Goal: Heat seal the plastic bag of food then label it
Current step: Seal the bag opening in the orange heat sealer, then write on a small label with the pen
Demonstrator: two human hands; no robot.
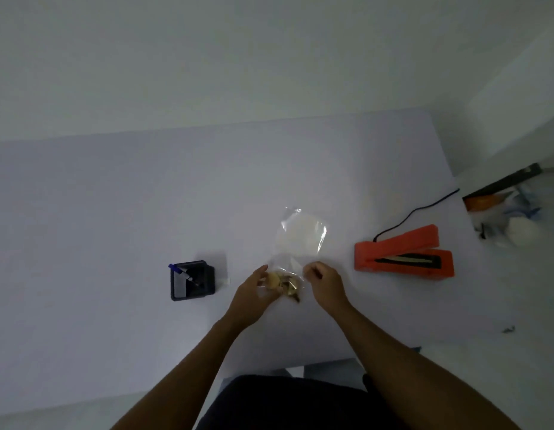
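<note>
A clear plastic bag (302, 234) lies on the white table (114, 212), its open mouth toward the far side. Yellowish food (285, 283) sits in its near end. My left hand (254, 293) cups the bag's left side by the food. My right hand (323, 282) pinches the bag's right edge with curled fingers. An orange heat sealer (403, 254) stands to the right, its lid raised, with a black cord (415, 212) running off the table's right edge. A black holder (192, 280) with a blue-capped marker (184, 273) sits to the left. A small white label (223, 281) lies beside it.
Off the table's right edge, on the floor, a dark-edged bin or shelf (502, 187) holds orange and white clutter. A small dark scrap (508, 329) lies on the table at the right. My dark-clothed lap (285, 401) is at the near table edge.
</note>
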